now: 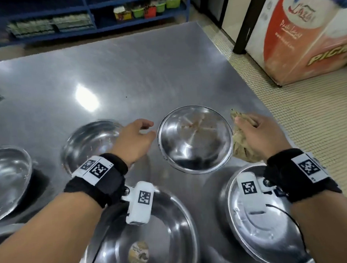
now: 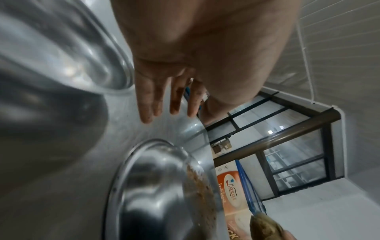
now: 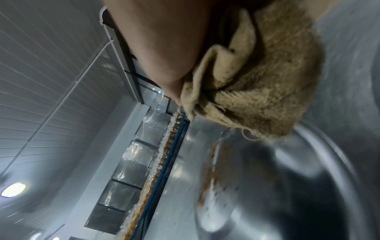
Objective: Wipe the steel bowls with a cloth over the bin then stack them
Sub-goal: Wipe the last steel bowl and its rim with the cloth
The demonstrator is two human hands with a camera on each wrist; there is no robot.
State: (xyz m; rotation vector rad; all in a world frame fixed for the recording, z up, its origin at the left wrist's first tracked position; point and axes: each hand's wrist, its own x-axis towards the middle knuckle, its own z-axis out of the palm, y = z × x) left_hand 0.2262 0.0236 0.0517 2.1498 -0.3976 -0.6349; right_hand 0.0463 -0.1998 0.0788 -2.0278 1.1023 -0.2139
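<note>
Steel bowl (image 1: 194, 139) between hands — right hand (image 1: 258, 132) gripping cloth (image 1: 241, 146).

The right hand (image 1: 256, 131) hides most of the cloth (image 1: 242, 146), and its fingers cannot be seen under it. The left hand (image 1: 134, 140) covers one side of a bowl (image 1: 89, 143). The bowl at the left edge (image 1: 8, 178) is cut off. The shelf packets (image 1: 50, 25) are too blurry to read.

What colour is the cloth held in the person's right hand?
The cloth is tan-brown, a coarse towel weave; the right wrist view shows it best.
</note>
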